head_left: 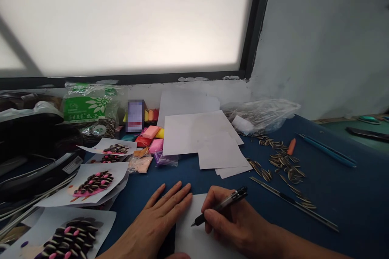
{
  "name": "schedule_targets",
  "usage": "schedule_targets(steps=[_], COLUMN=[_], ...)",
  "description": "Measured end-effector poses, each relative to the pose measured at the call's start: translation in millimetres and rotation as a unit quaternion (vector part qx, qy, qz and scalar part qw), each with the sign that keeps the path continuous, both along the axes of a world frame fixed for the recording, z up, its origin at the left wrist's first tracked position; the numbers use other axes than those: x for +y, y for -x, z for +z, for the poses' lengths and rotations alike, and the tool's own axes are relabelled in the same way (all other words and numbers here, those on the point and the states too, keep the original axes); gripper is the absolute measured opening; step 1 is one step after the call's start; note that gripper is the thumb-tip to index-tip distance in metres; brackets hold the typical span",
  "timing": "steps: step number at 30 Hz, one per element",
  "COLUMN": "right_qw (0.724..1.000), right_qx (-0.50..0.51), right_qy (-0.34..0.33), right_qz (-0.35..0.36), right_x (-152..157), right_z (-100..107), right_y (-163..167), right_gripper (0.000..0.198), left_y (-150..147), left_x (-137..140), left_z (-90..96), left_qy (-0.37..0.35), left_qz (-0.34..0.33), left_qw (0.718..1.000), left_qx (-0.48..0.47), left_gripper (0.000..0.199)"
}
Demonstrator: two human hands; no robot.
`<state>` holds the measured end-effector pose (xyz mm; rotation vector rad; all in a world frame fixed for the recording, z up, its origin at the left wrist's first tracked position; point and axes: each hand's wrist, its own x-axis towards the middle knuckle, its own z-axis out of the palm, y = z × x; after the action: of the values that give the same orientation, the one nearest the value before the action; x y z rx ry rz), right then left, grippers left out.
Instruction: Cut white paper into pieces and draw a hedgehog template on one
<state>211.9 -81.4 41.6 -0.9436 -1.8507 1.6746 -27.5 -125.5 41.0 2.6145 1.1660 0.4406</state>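
A black pen [223, 205] is gripped in my right hand [237, 222], its tip over a white sheet of paper [194, 243] at the bottom middle. Whether the tip touches the paper I cannot tell, and no marks show on it. My left hand [161, 218] lies flat with fingers stretched out, along the left edge of that sheet. Loose blank sheets [194, 133] overlap farther back. To the left lie paper sheets with sunflower seeds and pink dots stuck on as hedgehog-like pictures [94, 184].
Colored clay packets [152, 132] sit behind my left hand, near a green seed bag [88, 109]. Right of the paper are scattered sunflower seeds [285, 164], an orange stick [291, 146], blue tweezers [328, 150] and a thin metal tool [294, 202]. A clear plastic bag [267, 113] lies by the wall.
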Motion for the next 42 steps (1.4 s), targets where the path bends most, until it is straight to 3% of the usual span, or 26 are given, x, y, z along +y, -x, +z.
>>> schedule_targets(steps=[12, 19, 33, 38, 42], right_qw=[0.999, 1.0, 1.0, 0.999, 0.999], right_qx=[0.021, 0.004, 0.003, -0.025, -0.026], right_qy=[-0.029, -0.017, 0.001, -0.047, -0.039], right_qz=[-0.011, 0.006, 0.022, 0.01, 0.012], right_x=[-0.8, -0.6, 1.8, 2.4, 1.9], right_z=[11.3, 0.2, 4.7, 8.0, 5.3], right_y=[1.4, 2.2, 0.3, 0.0, 2.7], right_gripper=[0.017, 0.02, 0.024, 0.018, 0.016], left_y=[-2.6, -3.1, -0.9, 0.6, 1.8], left_x=[3.4, 0.4, -0.2, -1.0, -1.6], left_z=[4.5, 8.5, -0.5, 1.7, 3.5], left_qy=[0.029, 0.005, -0.042, -0.044, -0.036], left_qz=[0.013, 0.012, 0.027, 0.027, 0.027], left_qw=[0.999, 0.999, 0.996, 0.996, 0.997], left_qx=[0.029, 0.035, 0.071, 0.068, 0.062], left_gripper=[0.092, 0.097, 0.099, 0.099, 0.102])
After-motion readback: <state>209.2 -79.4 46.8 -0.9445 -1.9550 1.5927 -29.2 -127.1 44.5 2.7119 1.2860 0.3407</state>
